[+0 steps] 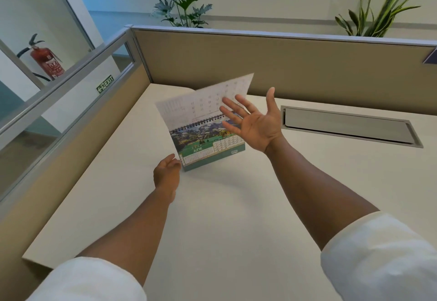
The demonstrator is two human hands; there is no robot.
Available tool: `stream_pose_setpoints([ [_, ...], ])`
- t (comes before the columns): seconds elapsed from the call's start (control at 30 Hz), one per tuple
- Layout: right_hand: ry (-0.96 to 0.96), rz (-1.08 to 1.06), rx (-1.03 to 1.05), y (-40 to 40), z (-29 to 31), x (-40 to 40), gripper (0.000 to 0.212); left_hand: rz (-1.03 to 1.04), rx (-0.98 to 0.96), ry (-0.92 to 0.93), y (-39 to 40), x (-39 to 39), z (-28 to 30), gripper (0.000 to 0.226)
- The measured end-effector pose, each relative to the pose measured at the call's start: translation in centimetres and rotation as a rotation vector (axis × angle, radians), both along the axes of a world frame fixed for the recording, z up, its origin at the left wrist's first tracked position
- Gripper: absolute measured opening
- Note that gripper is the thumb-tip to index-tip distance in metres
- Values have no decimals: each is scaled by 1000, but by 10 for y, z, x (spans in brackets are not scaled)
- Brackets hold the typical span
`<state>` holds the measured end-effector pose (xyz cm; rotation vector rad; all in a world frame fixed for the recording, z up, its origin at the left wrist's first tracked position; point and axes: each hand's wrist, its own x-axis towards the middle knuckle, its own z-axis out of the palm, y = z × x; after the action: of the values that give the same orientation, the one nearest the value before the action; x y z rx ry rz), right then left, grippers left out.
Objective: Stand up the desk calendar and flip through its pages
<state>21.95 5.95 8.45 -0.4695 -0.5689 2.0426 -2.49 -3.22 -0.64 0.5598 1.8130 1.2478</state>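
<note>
The desk calendar (208, 144) stands upright on the white counter (224, 206), towards its far left part, with the JUNE page facing the viewer. One blurred page (203, 101) is raised above the spiral binding (201, 123), tilted away to the far side. The right hand (253, 121) is spread open, palm towards the viewer, fingers just in front of the raised page; whether they touch it cannot be told. The left hand (166, 174) is loosely curled at the calendar's near left corner, touching its base edge, and seems to steady it rather than grasp it. A closed cable hatch (350, 127) is set into the counter at right. Beige partition panels (283, 64) border the far and left sides.
</note>
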Motion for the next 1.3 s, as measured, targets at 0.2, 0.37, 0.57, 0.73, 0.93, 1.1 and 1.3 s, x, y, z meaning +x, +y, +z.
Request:
stream_pose_setpoints([
  [0.2, -158, -61, 23, 9, 12, -17, 86, -30, -18, 46, 6, 6, 1, 43],
  [0.37, -234, -85, -2, 5, 4, -16, 83, -5, -39, 39, 7, 5, -2, 40],
  [0.57, -270, -73, -11, -3, -9, -8, 82, -130, -223, 6, 3, 7, -9, 32],
  [0.73, -604, -57, 35, -14, -20, -6, 69, -363, -309, 97, 1, 20, -10, 28],
  [0.93, -1014, -58, 154, -35, -38, 0, 41, -613, -164, 433, 7, 40, -2, 28],
  [1.1, -1339, -136, 273, -45, -48, 9, 48, -782, -64, 629, 14, 62, 9, 22],
  [1.3, -1614, -154, 378, -53, -49, 31, 52, -905, 12, 758, 21, 94, 21, 41],
])
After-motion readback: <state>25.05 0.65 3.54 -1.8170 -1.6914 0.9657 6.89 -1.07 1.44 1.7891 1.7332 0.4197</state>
